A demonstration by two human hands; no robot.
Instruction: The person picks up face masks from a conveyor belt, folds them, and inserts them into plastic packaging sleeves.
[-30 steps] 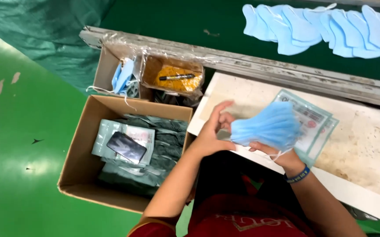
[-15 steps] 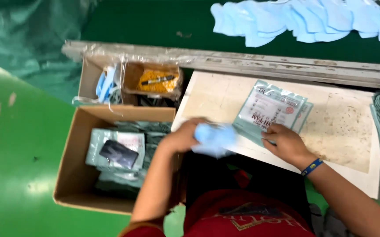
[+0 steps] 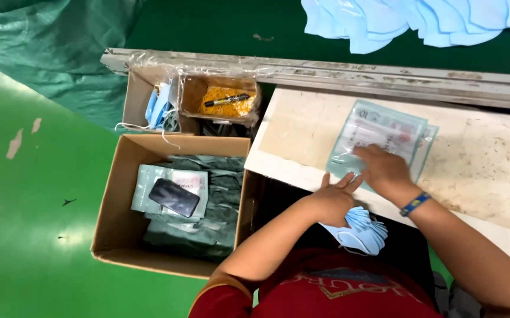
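A: Masks (image 3: pixel 358 231) dropped to lap edge, left hand (image 3: pixel 332 197) clamped on the stack, off the table.
B: Right hand (image 3: pixel 381 168)?
A: Open, flat on clear pouch (image 3: pixel 378 132) on board (image 3: pixel 484 171).

Pouches (image 3: pixel 384 132) lie on the surface (image 3: pixel 484 171); a box (image 3: pixel 116 200) sits at nine o'clock, phone (image 3: pixel 174 197) inside; masks (image 3: pixel 358 229) at six o'clock.
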